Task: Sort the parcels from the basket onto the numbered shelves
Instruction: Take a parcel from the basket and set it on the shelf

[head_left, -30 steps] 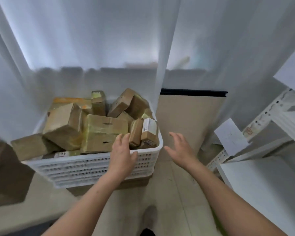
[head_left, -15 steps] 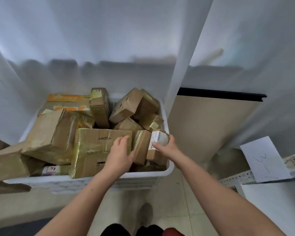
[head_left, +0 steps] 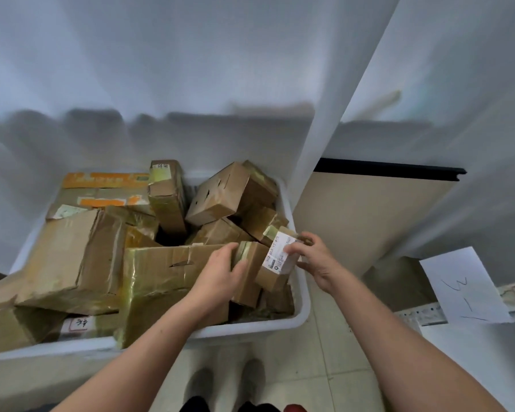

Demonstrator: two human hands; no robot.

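Note:
A white plastic basket (head_left: 301, 307) holds several taped brown cardboard parcels. My left hand (head_left: 220, 278) grips a narrow brown parcel (head_left: 250, 272) standing on end near the basket's right side, fingers wrapped over its top edge. Beside it, my right hand (head_left: 312, 260) holds a small parcel with a white printed label (head_left: 277, 260), thumb and fingers pinching its right end. A large flat parcel (head_left: 161, 281) lies under my left wrist. At the right edge, a paper sign marked 3-1 (head_left: 464, 286) hangs on a white shelf rail (head_left: 422, 315).
White curtains (head_left: 191, 84) hang behind the basket. A beige board with a black top edge (head_left: 369, 218) leans between the basket and the shelf. More parcels (head_left: 3, 325) spill over the basket's left front. My shoes (head_left: 226, 382) stand on pale floor tiles.
Both hands reached into the basket from above its front rim. The left closed on the narrow parcel, the right on the labelled one. The view moved closer and left of the shelf.

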